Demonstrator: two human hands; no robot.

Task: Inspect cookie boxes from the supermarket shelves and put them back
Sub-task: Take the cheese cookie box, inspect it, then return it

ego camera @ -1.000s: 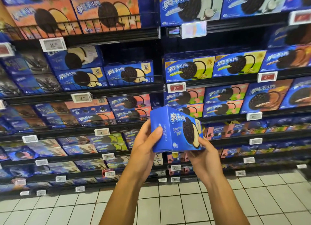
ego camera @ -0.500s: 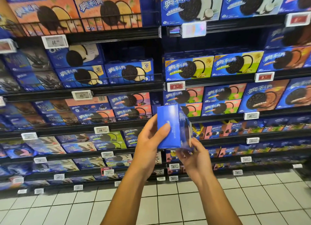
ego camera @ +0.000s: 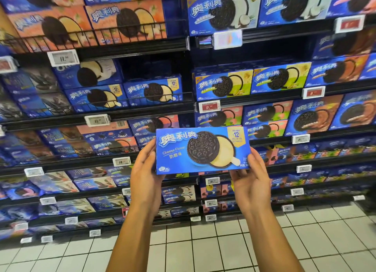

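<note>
Holding the blue cookie box (ego camera: 202,150) by its two short ends, the left hand (ego camera: 144,177) cupped one end with the thumb along the edge and the fingers out of sight behind, while the right hand (ego camera: 252,179) gripped the other end the same way. The box faced the camera, level, in the air in front of the shelves (ego camera: 142,111) and touching none of them. Matching boxes (ego camera: 152,90) stood on a shelf above and to the left, behind a wire rail (ego camera: 114,102), with a dark gap above them. The likely risk was in the return: with only the ends held, the box could twist or slip as it was lifted, and its lower edge could catch the rail or nudge the neighbouring boxes out of line.
</note>
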